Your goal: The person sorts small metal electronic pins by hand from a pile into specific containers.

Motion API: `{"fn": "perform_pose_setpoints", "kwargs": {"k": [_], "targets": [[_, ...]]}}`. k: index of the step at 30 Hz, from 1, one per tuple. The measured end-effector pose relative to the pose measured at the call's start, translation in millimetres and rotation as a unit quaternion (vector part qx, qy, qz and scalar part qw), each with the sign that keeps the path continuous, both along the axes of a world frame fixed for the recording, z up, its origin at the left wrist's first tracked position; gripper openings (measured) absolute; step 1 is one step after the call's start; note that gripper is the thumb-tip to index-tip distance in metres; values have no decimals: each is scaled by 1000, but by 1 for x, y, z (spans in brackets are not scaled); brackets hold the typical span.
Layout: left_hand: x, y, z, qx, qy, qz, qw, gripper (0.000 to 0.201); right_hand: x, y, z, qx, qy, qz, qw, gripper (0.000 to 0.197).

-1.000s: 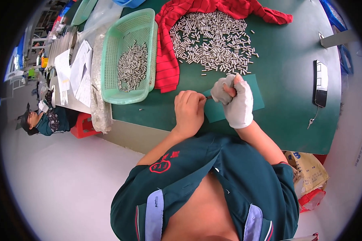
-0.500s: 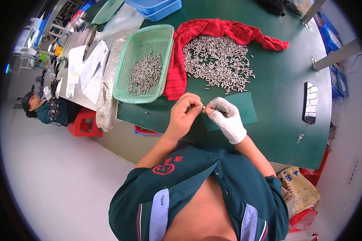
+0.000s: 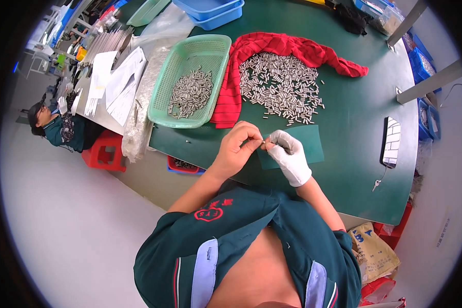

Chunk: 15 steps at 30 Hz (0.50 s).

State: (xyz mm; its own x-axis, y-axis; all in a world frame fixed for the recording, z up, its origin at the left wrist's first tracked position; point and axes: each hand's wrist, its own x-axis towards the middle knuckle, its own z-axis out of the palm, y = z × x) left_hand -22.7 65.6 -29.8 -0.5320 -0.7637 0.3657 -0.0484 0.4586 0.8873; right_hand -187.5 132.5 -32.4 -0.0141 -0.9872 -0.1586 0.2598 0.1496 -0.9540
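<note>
Fingertips of both hands meet over a small silvery metal pin (image 3: pixel 263 142), mostly hidden between them. Bare and pinched at thumb and forefinger, my left hand (image 3: pixel 236 150) holds it from one side. A white glove with bare fingertips covers my right hand (image 3: pixel 291 158), which pinches the pin from the other side. Below my right hand lies a thin green sheet (image 3: pixel 310 143). Just beyond the hands, many loose metal pins (image 3: pixel 282 84) spread over the table, bordered by a crumpled red striped cloth (image 3: pixel 227 110). More pins fill part of a green mesh basket (image 3: pixel 156 102) at the left.
A phone (image 3: pixel 391 141) with a key (image 3: pixel 377 185) lies on the green table (image 3: pixel 351 108) at right. Metal posts (image 3: pixel 431 79) rise from its right edge. Blue trays (image 3: pixel 218 19) stand at the back. Papers (image 3: pixel 123 84) lie left, where a seated co-worker (image 3: pixel 59 126) is visible.
The whole view has shifted slightly, so the table items sit lower in it. Both hands stay pinched together around the metal pin, with only a slight finger movement.
</note>
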Motion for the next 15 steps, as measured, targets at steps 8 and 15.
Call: {"fn": "perform_pose_setpoints", "kwargs": {"k": [8, 15], "targets": [[48, -63, 32, -286, -109, 339, 890, 7, -6, 11, 3, 15, 1, -29, 999, 7], [6, -51, 20, -223, -126, 187, 948, 8, -7, 17, 1, -33, -39, -40, 998, 31]]}}
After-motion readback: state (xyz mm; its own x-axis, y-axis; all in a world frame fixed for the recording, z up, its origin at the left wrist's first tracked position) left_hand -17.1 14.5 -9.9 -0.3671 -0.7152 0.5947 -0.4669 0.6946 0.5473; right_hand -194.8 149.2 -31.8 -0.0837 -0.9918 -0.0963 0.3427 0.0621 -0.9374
